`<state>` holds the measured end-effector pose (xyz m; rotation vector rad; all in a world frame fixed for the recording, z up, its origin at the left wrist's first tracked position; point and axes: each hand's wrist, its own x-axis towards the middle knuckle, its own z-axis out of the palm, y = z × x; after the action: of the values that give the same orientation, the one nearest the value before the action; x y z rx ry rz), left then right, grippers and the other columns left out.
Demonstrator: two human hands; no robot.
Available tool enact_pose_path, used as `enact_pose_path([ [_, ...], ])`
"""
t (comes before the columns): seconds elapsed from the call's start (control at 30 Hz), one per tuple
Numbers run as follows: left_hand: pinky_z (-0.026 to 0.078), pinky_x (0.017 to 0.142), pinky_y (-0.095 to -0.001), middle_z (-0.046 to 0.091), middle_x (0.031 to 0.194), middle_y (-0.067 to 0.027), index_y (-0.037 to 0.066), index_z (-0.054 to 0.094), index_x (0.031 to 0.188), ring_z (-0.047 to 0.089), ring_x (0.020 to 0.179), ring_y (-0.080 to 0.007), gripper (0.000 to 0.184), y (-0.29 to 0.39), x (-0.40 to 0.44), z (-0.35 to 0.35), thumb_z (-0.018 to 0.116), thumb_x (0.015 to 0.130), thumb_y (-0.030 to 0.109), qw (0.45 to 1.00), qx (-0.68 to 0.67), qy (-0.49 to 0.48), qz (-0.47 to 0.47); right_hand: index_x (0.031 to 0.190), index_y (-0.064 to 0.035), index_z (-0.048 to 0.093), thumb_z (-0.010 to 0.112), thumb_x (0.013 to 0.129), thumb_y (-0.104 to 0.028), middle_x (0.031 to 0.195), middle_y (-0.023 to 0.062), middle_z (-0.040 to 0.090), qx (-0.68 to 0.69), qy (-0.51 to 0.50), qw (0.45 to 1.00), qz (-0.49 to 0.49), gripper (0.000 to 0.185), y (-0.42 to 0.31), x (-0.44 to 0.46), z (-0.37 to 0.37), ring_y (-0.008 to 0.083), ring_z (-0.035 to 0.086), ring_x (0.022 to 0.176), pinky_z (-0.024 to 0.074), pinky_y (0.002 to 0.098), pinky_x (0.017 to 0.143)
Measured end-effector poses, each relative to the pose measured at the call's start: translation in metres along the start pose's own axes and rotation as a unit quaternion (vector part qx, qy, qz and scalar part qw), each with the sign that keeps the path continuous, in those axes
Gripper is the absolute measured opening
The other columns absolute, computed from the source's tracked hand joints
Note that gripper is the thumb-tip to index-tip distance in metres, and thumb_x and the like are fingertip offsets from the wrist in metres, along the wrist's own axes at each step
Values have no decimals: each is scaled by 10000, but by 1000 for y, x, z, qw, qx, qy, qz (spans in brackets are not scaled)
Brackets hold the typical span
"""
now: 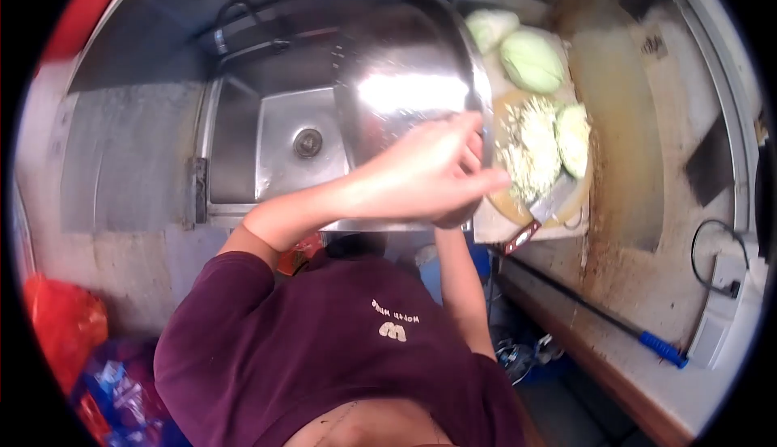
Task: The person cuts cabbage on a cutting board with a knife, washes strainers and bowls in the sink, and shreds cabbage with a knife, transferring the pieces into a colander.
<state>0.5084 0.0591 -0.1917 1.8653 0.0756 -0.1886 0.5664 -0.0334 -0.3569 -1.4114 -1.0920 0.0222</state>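
A large shiny metal basin (388,115) stands tilted over the right part of the sink, with droplets or small bits on its inner face. My left hand (441,164) reaches across in front of it, close to the rim. Its fingers are bent, the thumb sticks out apart from them, and I see nothing between them; motion blurs it a little. Below, my right hand (453,219) is at the basin's near edge and appears to grip it, its fingers mostly hidden behind my left hand. Shredded cabbage (530,152) lies on a round cutting board (508,204) to the right.
Beside the shreds are a cut cabbage piece (573,141) and a knife (534,222). A whole cabbage (532,60) and another pale one (490,29) sit behind. The sink (271,135) has a drain and a faucet (235,22). A blue-handled rod (664,348) lies on the right counter.
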Motion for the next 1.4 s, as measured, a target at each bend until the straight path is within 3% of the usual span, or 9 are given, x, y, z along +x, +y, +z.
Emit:
enact_pose_path([
  [0.03,501,667,-336,613,749,-206,-105,457,845,639,715,-286,465,-6,0,5,616,797,329,995,43,43,84,1133,-42,479,509,836,-266,1164,82,495,81,47,996,-5,374,1,-5,2,211,449,1112,398,319,904],
  [0.1,491,675,-362,607,749,-221,-108,457,851,631,725,-311,476,-5,-6,6,612,802,339,992,61,54,93,1264,-27,341,482,876,-308,1220,103,443,430,126,862,235,500,-20,-19,7,193,454,1140,409,324,921],
  [0.3,509,672,-249,615,864,-104,-54,485,1007,625,789,-143,364,-7,-40,-22,649,826,217,995,-49,85,22,1175,-6,459,488,886,-276,1120,104,541,243,35,940,239,397,0,-24,28,194,520,1051,429,325,885],
  [0.4,490,626,-228,615,771,-57,-5,582,901,608,692,-109,355,-26,-79,-61,643,814,335,954,-144,256,51,1119,19,520,495,895,-228,1126,115,570,374,-25,710,596,334,124,-92,36,221,554,1016,439,338,875],
  [0.5,429,513,-191,555,660,6,21,610,891,525,560,-64,279,-65,-119,-111,665,788,275,830,-189,523,42,1146,-26,515,504,906,-329,1120,85,565,409,-7,706,579,387,72,-31,23,211,538,1038,442,351,877],
  [0.6,351,561,-183,510,682,47,47,608,848,456,605,-45,166,-121,-156,-149,644,797,201,719,-305,622,52,1204,30,407,444,918,-412,900,126,605,450,-78,719,524,527,89,-16,12,206,600,653,487,324,527],
  [1.13,474,623,-268,579,844,-110,-3,542,1001,560,698,-158,278,-354,-81,-215,566,783,168,664,-278,686,-107,1010,-17,560,514,877,-206,751,89,612,113,-15,854,507,235,29,8,-78,151,568,557,472,265,496],
  [1.27,472,724,-361,594,950,-176,-54,524,1030,570,826,-259,333,-474,-55,-212,549,783,169,462,-292,831,-99,969,-3,594,539,868,-206,737,84,612,42,-2,886,461,233,6,27,-102,130,557,544,458,244,480],
  [1.4,476,736,-408,584,1015,-198,-80,518,1058,589,840,-287,395,-496,-95,-149,529,799,219,424,-279,840,-190,978,0,593,534,871,-206,721,94,618,4,-22,890,456,239,-2,29,-113,133,557,525,453,231,465],
])
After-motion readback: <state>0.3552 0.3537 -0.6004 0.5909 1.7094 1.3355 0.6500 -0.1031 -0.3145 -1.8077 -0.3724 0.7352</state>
